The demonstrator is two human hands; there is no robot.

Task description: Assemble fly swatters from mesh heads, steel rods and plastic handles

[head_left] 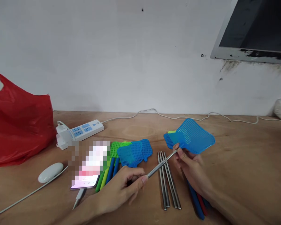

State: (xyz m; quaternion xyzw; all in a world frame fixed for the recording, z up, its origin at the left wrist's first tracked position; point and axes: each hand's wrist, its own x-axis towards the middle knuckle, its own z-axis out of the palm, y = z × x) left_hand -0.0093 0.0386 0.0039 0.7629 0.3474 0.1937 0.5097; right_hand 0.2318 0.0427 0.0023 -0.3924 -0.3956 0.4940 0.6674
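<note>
The left hand (124,187) has the thicker part of a metal rod (158,168), its fingers closed around it, thumb on top! The rod slants up and away to the right hand (190,164), whose fingers pinch the base of a blue mesh paddle (199,136), held above the worktop (135,215). The rod's thin tip is right there at the paddle's base, though the fingers hide whether it's inside. Between the hands, four more metal rods (166,184) lie side by side. Just left of them, blue mesh heads (133,153) overlap a green one (115,150), with green handles (100,179) and blue handles (110,170) beside the left hand. Under the right forearm, a blue handle (196,204) and a red handle (202,204) peek out. Further left: a lit phone (91,165), a white power strip (87,129) and, at the edge, a bulging red bag (21,125).
</note>
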